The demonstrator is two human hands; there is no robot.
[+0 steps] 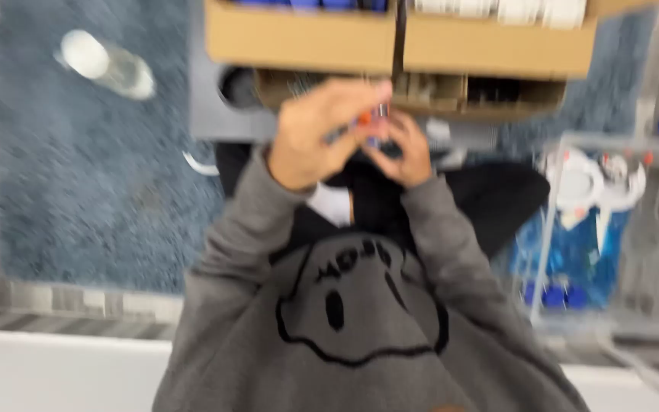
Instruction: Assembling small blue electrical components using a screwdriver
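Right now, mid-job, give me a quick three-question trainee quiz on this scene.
1. True or false: the left hand and the right hand both touch the small orange-and-blue item.
2. Where does the clear bottle lie? A on the blue carpet; B in a sink; C on a chair.
3. Fill in: the sweatshirt is ___ in colour.
Key: 1 true; 2 A; 3 grey.

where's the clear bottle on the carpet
In the head view the clear bottle lies on the blue carpet at upper left, left of the cardboard boxes.
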